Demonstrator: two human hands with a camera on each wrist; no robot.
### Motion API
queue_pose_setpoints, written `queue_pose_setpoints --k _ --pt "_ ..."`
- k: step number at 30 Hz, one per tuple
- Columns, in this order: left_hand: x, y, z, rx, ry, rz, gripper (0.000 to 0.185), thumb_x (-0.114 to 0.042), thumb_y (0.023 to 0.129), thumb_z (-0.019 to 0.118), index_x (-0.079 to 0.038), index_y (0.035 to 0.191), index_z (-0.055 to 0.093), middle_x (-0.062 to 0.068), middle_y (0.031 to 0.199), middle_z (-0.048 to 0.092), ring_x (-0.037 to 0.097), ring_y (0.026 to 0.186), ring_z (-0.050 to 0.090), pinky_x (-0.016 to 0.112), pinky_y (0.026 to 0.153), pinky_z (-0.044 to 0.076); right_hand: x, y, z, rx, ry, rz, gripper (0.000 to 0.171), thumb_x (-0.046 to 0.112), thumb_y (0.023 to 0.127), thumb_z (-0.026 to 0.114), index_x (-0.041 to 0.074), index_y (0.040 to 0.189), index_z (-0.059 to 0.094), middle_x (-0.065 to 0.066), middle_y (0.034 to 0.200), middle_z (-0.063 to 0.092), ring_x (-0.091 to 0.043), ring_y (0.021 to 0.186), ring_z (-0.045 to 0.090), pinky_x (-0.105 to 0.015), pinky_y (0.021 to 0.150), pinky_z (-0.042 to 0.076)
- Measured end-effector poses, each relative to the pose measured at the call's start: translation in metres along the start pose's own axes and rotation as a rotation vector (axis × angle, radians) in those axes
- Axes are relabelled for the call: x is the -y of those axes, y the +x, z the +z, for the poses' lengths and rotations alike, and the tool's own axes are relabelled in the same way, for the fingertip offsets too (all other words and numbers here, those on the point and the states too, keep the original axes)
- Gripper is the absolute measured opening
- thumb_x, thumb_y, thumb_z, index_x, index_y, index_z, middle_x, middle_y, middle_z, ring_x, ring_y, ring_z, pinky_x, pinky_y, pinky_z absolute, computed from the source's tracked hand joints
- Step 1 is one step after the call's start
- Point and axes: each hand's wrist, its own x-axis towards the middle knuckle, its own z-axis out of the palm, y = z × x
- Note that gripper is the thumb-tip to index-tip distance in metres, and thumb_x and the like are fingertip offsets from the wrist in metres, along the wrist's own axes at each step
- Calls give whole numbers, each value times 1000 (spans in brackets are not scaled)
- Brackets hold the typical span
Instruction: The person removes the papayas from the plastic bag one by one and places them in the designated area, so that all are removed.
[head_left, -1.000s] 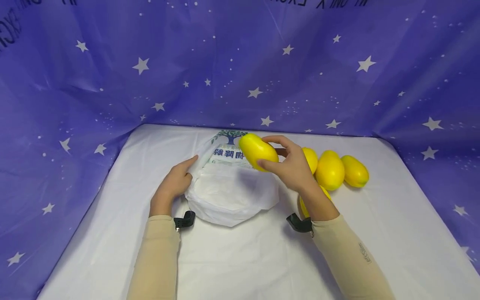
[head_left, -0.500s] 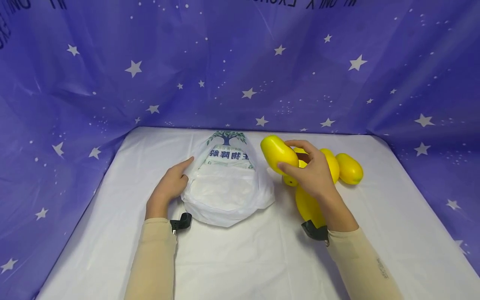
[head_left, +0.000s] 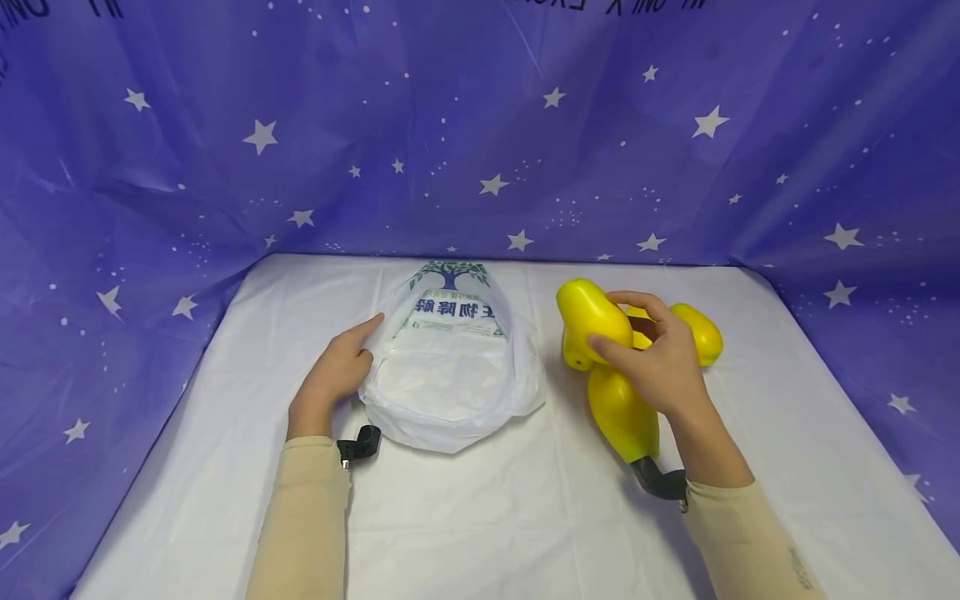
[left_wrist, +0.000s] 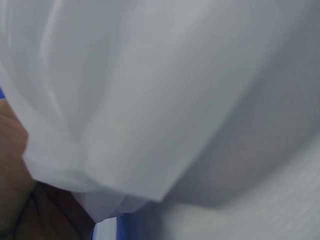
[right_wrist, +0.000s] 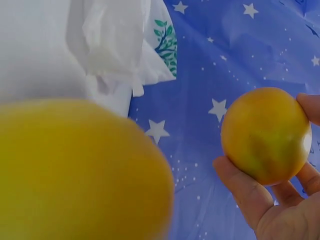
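A white plastic bag [head_left: 442,435] lies with its mouth open in the middle of the table, a tree print on its far part. At its left side my left hand [head_left: 336,373] pinches the bag's edge, index finger stretched along it. My right hand [head_left: 667,367] holds a yellow mango [head_left: 592,315] between thumb and fingers, over other mangoes right of the bag. In the right wrist view the held mango [right_wrist: 265,135] is seen end-on. The left wrist view is mostly bag plastic [left_wrist: 135,110], with a bit of the hand [left_wrist: 12,165] at the edge.
A mango [head_left: 624,412] lies nearest, just under the right wrist camera mount [head_left: 658,482]. Another mango [head_left: 699,333] lies at the right; others are partly hidden by the right hand. A purple star-patterned sheet [head_left: 480,125] walls the white table [head_left: 465,533].
With the mango in its grip, my right hand has moved right, from over the bag to above the other mangoes. My left hand stays at the bag's left edge.
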Motion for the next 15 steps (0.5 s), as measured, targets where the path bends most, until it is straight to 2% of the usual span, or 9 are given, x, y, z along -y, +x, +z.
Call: queue_pose_setpoints --k 8,15 --pt "0 1 0 2 6 -2 65 0 92 34 -15 155 27 14 156 29 36 143 23 51 117 18 -12 -10 -17 -36 -37 -16 54 19 78 83 20 128 62 5 130 53 -21 105 59 -20 75 55" --pt "-2 -1 1 -4 14 -2 65 1 92 34 -13 155 28 15 156 29 36 143 23 51 117 18 -21 -20 -29 -71 -96 -22 54 18 77 84 17 127 62 4 128 52 -18 103 58 -15 87 48"
